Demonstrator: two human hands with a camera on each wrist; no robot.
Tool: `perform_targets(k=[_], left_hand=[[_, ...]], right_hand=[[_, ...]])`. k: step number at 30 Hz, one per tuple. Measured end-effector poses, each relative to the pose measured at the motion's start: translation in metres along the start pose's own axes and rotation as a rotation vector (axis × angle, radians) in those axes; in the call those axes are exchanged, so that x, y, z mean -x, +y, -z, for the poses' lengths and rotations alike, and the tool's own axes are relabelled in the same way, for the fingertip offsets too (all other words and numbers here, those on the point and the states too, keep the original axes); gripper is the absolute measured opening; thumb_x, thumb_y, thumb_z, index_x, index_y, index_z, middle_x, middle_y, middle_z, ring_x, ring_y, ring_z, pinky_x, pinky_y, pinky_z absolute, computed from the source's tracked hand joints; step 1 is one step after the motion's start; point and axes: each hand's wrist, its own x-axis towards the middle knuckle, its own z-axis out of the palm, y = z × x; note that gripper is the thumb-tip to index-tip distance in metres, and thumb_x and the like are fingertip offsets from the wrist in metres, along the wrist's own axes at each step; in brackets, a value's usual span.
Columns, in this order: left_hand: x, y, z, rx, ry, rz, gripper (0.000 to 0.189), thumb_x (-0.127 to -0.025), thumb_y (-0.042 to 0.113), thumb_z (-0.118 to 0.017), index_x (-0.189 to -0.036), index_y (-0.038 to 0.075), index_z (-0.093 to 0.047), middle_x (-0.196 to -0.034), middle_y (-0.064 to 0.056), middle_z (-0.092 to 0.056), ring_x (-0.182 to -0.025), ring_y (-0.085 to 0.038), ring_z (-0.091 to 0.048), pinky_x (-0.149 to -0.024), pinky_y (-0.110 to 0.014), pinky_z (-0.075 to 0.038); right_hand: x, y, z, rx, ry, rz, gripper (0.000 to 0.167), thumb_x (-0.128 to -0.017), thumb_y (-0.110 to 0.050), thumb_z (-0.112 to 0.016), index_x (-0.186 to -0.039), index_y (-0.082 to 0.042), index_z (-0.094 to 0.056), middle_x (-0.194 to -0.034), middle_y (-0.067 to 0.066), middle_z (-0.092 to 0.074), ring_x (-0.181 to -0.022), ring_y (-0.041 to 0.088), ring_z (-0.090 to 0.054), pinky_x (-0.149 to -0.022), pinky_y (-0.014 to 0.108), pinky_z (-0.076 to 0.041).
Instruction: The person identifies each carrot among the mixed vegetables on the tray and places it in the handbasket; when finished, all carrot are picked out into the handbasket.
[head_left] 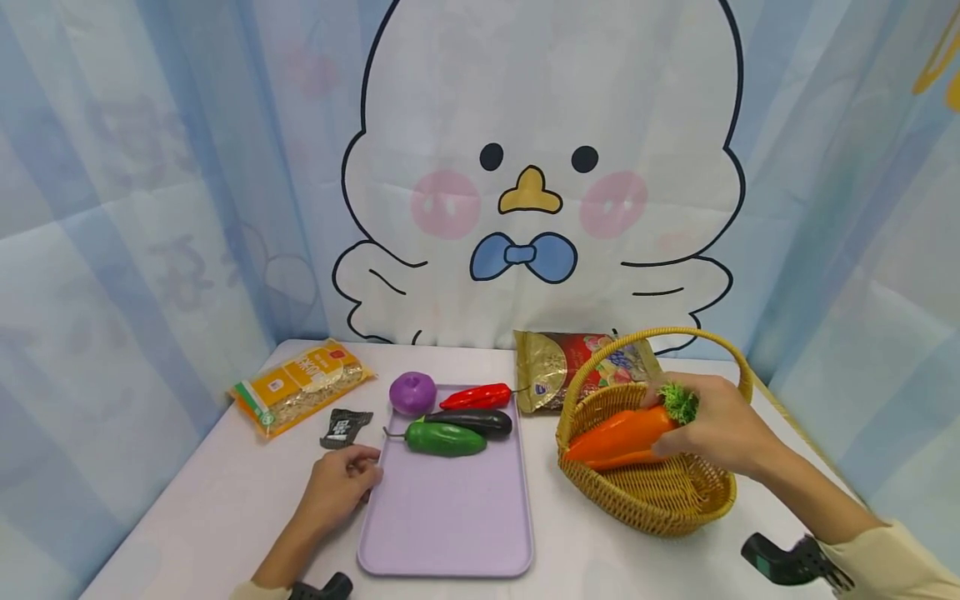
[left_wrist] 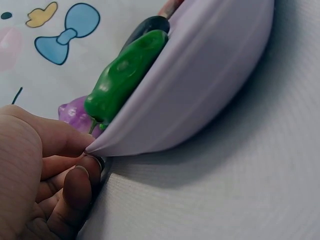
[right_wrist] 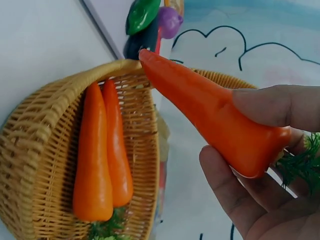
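In my right hand (head_left: 716,425) I hold an orange carrot (right_wrist: 210,115) with a green leafy top, thumb on one side and fingers on the other. It is over the wicker basket (head_left: 652,521), its tip pointing left. Two more carrots (right_wrist: 93,160) lie side by side inside the basket. My left hand (head_left: 337,483) pinches the left rim of the lilac tray (head_left: 450,525). At the tray's far end lie a green pepper (head_left: 447,439), a dark eggplant (head_left: 480,422), a red chili pepper (head_left: 477,397) and a round purple vegetable (head_left: 412,393).
A yellow bag of grain (head_left: 303,387) lies at the back left, with a small black packet (head_left: 346,427) near the left hand. Behind the basket is a gold and red bag (head_left: 547,367). The basket's tall handle (head_left: 648,333) arches over it. Curtains surround the table.
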Motion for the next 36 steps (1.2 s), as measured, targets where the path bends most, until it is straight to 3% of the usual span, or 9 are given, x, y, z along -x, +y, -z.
perform_targets(k=[5,10,16,24,26,29,32,36], left_hand=[[0.000,-0.001,0.000,0.008,0.005,-0.001,0.033,-0.085,0.009,-0.069,-0.117,0.001,-0.071,-0.081,-0.002,-0.064,-0.060,-0.015,-0.058,-0.054,-0.025,-0.049],[-0.001,0.000,0.000,0.010,0.007,-0.002,0.033,-0.085,0.008,-0.069,-0.117,0.000,-0.071,-0.081,-0.002,-0.064,-0.060,-0.015,-0.058,-0.054,-0.026,-0.049],[0.000,0.000,0.000,0.008,0.010,0.002,0.033,-0.085,0.008,-0.068,-0.116,0.000,-0.071,-0.080,-0.002,-0.064,-0.060,-0.016,-0.058,-0.054,-0.026,-0.049],[0.000,0.001,0.000,0.011,0.005,-0.002,0.032,-0.085,0.009,-0.069,-0.116,0.001,-0.071,-0.079,-0.002,-0.064,-0.059,-0.016,-0.058,-0.054,-0.025,-0.048],[0.000,0.001,0.000,0.013,0.004,0.000,0.032,-0.085,0.009,-0.069,-0.116,0.001,-0.071,-0.080,-0.002,-0.064,-0.060,-0.016,-0.058,-0.054,-0.025,-0.048],[0.000,0.000,0.000,0.012,0.004,0.003,0.032,-0.085,0.009,-0.068,-0.116,0.001,-0.071,-0.080,-0.002,-0.063,-0.060,-0.016,-0.057,-0.055,-0.025,-0.048],[0.001,0.001,0.000,0.012,0.005,0.006,0.032,-0.085,0.009,-0.068,-0.116,0.001,-0.071,-0.080,-0.002,-0.063,-0.060,-0.016,-0.057,-0.055,-0.025,-0.048],[0.001,0.000,-0.001,0.015,0.006,0.003,0.032,-0.085,0.008,-0.068,-0.116,0.001,-0.071,-0.079,-0.002,-0.063,-0.060,-0.016,-0.057,-0.055,-0.025,-0.047]], right_hand=[[-0.001,0.013,0.004,0.000,-0.004,-0.031,0.044,-0.064,-0.010,-0.088,-0.104,-0.011,-0.069,-0.111,0.012,-0.066,-0.087,0.026,-0.057,-0.066,0.034,-0.055],[-0.002,0.026,0.004,-0.008,-0.018,-0.066,0.044,-0.063,-0.007,-0.086,-0.102,-0.010,-0.068,-0.105,0.012,-0.065,-0.083,0.025,-0.056,-0.064,0.033,-0.054],[-0.004,0.041,-0.005,-0.008,-0.059,-0.092,0.042,-0.060,-0.005,-0.085,-0.099,-0.008,-0.069,-0.097,0.011,-0.063,-0.081,0.025,-0.055,-0.064,0.033,-0.052],[-0.005,0.054,-0.015,-0.007,-0.105,-0.161,0.047,-0.061,-0.008,-0.089,-0.104,-0.006,-0.069,-0.104,0.012,-0.064,-0.085,0.026,-0.056,-0.069,0.035,-0.052],[-0.005,0.056,-0.016,0.031,-0.113,-0.161,0.048,-0.062,-0.011,-0.090,-0.105,-0.006,-0.070,-0.106,0.013,-0.064,-0.087,0.027,-0.056,-0.070,0.037,-0.051],[-0.007,0.062,-0.016,0.133,-0.124,-0.122,0.046,-0.065,-0.016,-0.092,-0.106,-0.006,-0.073,-0.111,0.016,-0.067,-0.096,0.033,-0.059,-0.081,0.051,-0.054],[-0.007,0.070,-0.019,0.237,-0.136,-0.080,0.046,-0.066,-0.019,-0.093,-0.106,-0.005,-0.075,-0.114,0.018,-0.069,-0.104,0.036,-0.059,-0.090,0.063,-0.049],[-0.007,0.079,-0.023,0.270,-0.152,-0.064,0.045,-0.067,-0.015,-0.092,-0.106,-0.003,-0.075,-0.109,0.015,-0.071,-0.101,0.032,-0.060,-0.092,0.062,-0.049]])
